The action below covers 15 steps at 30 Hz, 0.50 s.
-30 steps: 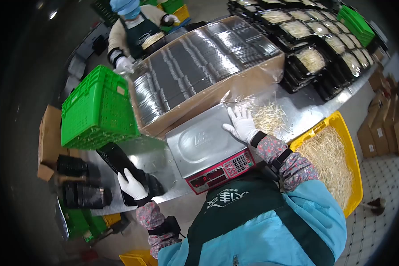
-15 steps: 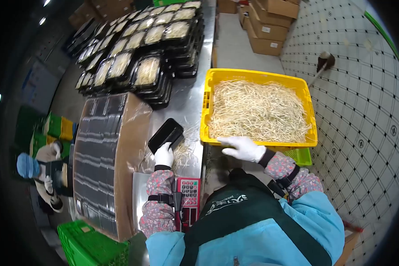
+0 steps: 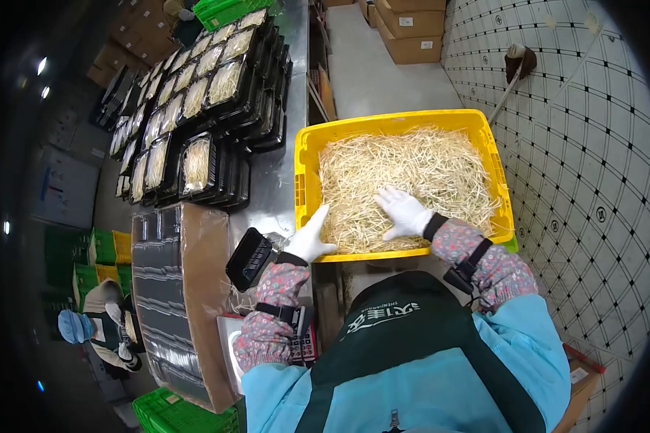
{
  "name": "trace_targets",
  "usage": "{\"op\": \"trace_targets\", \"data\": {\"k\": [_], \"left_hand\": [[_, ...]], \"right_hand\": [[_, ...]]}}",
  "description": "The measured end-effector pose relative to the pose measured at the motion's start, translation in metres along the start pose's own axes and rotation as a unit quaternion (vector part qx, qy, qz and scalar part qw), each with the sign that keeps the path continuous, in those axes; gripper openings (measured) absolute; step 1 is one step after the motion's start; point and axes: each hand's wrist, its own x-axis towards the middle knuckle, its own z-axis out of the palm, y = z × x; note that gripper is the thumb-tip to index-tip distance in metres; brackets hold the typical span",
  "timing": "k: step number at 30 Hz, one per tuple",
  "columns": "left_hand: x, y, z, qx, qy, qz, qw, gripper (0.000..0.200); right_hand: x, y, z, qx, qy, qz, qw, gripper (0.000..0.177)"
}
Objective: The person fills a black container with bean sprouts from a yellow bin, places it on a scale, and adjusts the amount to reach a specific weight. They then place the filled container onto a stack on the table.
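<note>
Both my hands wear white gloves. My left hand [image 3: 310, 237] is open at the near left corner of the yellow crate [image 3: 305, 155], fingers apart, beside the bean sprouts [image 3: 419, 162] heaped inside. Over the near middle of the sprouts, my right hand [image 3: 404, 215] is open with its fingers spread; its fingertips seem to touch them. A black plastic tray [image 3: 251, 258] lies tilted on the metal table [image 3: 267, 184], left of my left wrist, and nothing grips it. The red scale [image 3: 307, 345] is partly covered by my left forearm.
Stacked black trays of wrapped sprouts [image 3: 195, 164] fill the table's far left. A cardboard box of black trays [image 3: 209, 289] stands at my left. Another person [image 3: 101, 328] is beyond it. Cartons [image 3: 412, 32] are at the back, green crates [image 3: 177, 413] at lower left.
My left hand has let go of the black tray and moved right to the crate's corner. My right hand has moved from the crate's near rim onto the sprouts. The view has shifted.
</note>
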Motion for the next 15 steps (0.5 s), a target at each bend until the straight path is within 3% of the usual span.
{"op": "trace_targets", "data": {"k": [2, 5, 6, 12, 15], "left_hand": [[0.03, -0.004, 0.006, 0.02, -0.085, -0.044, 0.995, 0.124], [0.06, -0.022, 0.025, 0.114, -0.171, -0.003, 0.979, 0.131], [0.063, -0.02, 0.029, 0.142, -0.215, -0.034, 0.966, 0.132], [0.057, -0.028, 0.03, 0.12, -0.223, -0.022, 0.967, 0.129], [0.066, -0.03, 0.039, 0.14, -0.205, 0.009, 0.969, 0.129]], "right_hand": [[0.025, -0.011, 0.003, -0.009, -0.047, -0.019, 0.999, 0.118], [0.04, -0.017, 0.009, -0.029, -0.113, -0.026, 0.993, 0.126], [0.04, -0.017, 0.011, -0.024, -0.121, -0.027, 0.992, 0.126], [0.039, -0.021, 0.005, -0.025, -0.186, -0.021, 0.982, 0.131], [0.048, -0.025, 0.018, -0.067, -0.168, 0.003, 0.983, 0.131]]}}
